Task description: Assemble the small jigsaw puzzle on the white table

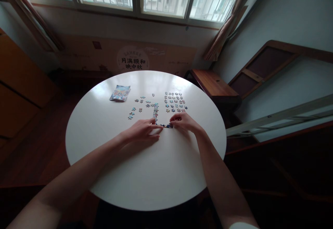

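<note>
White round table, jigsaw frame taking shape between two hands

Pale window light falls across the tabletop, and from the head view, the only one, I see both of the person's bare hands at the near part of the puzzle. Joined pieces make an L: a narrow column running away from the person, and a short dark bottom row along the near side. The left hand lies at the corner, fingers spread, one reaching along the row and another by the foot of the column. The right hand is at the row's other end, thumb and fingers drawn narrow against the dark pieces; I cannot tell whether one is pinched there. The row therefore sits between the hands, while the column rises just beyond the left one.

Past the right hand, loose pieces lie in tidy rows, apart from one another. Left of the column, more scattered pieces dot the surface, and farther off rests a printed packet. A wooden bench stands beyond the table on the right.
</note>
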`<state>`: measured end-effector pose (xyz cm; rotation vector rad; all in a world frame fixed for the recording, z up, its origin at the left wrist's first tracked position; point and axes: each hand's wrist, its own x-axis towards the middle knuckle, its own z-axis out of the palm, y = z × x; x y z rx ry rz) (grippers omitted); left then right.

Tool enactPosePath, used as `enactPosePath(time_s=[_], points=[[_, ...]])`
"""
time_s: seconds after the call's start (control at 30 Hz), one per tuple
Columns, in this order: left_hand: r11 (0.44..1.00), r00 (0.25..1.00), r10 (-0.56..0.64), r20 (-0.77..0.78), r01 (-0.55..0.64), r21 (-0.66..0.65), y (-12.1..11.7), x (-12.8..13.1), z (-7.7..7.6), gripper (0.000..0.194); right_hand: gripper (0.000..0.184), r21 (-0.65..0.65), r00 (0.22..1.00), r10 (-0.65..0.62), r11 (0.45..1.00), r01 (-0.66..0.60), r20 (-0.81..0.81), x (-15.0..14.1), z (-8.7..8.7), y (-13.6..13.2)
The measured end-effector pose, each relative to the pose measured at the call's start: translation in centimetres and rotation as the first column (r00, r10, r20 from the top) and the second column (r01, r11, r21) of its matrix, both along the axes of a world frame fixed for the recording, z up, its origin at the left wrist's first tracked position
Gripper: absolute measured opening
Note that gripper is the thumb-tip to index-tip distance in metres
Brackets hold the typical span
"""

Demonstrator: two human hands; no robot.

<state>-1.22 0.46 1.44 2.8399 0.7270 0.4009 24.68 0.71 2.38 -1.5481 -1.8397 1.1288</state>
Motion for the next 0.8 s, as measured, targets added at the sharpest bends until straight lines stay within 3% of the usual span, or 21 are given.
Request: enactPosePath(time_s=[0.27,0.8], points=[[1.000,1.000,0.004,-0.016,-0.004,0.006,0.01,0.13,0.16,0.040,0.014,0.070,0.996,0.061,0.995,-0.065,0.061,0.03,-0.71,0.37],[1.000,1.000,-0.002,-0.002,0.002,-0.018,-0.01,0.19,0.25,0.039,0.012,0.061,0.995,0.070,0.995,-0.075,0.076,-0.15,-0.29,-0.04]])
